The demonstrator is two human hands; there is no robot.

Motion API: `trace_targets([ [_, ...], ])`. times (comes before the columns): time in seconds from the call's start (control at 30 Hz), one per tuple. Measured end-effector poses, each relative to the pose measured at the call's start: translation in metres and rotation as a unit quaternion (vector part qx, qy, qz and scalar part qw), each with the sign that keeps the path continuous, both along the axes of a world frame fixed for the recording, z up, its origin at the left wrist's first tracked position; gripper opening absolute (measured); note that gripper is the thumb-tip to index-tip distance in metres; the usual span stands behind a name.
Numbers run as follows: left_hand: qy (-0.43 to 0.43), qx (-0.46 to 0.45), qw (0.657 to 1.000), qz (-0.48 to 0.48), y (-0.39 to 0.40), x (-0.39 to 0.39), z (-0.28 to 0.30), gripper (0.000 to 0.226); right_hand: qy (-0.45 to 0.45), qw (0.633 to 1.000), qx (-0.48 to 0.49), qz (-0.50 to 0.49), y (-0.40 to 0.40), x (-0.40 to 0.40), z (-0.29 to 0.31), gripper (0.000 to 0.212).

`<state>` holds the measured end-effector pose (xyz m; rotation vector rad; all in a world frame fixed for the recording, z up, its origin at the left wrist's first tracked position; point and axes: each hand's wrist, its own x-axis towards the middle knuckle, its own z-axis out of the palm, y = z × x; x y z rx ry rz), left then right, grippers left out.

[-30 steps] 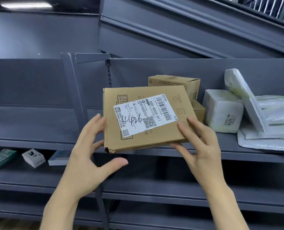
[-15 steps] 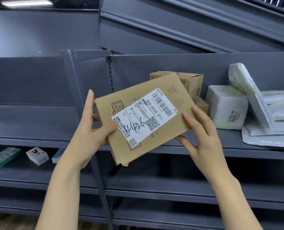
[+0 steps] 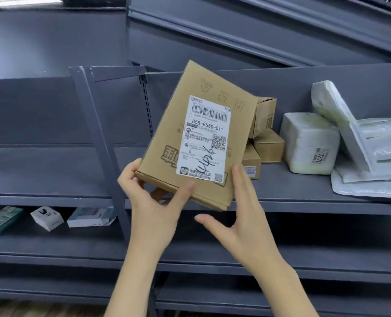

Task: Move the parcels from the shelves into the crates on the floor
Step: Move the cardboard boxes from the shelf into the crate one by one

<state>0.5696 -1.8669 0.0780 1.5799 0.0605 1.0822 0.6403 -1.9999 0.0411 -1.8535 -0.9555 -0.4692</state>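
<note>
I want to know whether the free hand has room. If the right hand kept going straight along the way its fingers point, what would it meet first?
The right hand points up and away; it would probably meet the flat cardboard parcel's right edge first, though depth is unclear.

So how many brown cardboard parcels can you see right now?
4. One flat labelled box held in the hands. Three smaller boxes on the shelf behind it: upper, lower right, front with sticker. The held box may hide more.
</note>
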Motion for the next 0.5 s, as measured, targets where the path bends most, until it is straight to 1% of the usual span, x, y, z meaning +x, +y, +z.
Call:
trace_targets([
  [0.1,0.030,0.012,0.999,-0.022,-0.001,-0.001,-0.005,0.073,-0.039,0.998,0.035,-0.029,-0.004,0.009,0.004,0.090],
  [0.17,0.065,0.044,0.997,0.003,0.004,-0.004,-0.006,0.082,-0.061,0.997,0.023,-0.043,-0.010,0.015,0.008,0.089],
  [0.2,0.070,0.058,0.996,0.020,0.007,-0.005,-0.007,0.080,-0.068,0.997,0.013,-0.043,-0.013,0.016,0.010,0.090],
  [0.27,0.073,0.078,0.993,0.056,0.009,-0.007,-0.006,0.071,-0.085,0.996,0.001,-0.038,-0.017,0.017,0.014,0.090],
  [0.3,0.076,0.098,0.989,0.077,0.008,-0.008,-0.005,0.071,-0.101,0.994,0.001,-0.040,-0.018,0.017,0.016,0.089],
  [0.43,0.085,0.208,0.964,0.144,0.007,-0.010,-0.004,0.094,-0.163,0.986,0.016,-0.035,-0.022,0.017,0.019,0.080],
  [0.5,0.078,0.244,0.956,0.146,0.009,-0.009,-0.007,0.098,-0.168,0.985,0.023,-0.036,-0.024,0.018,0.018,0.083],
])
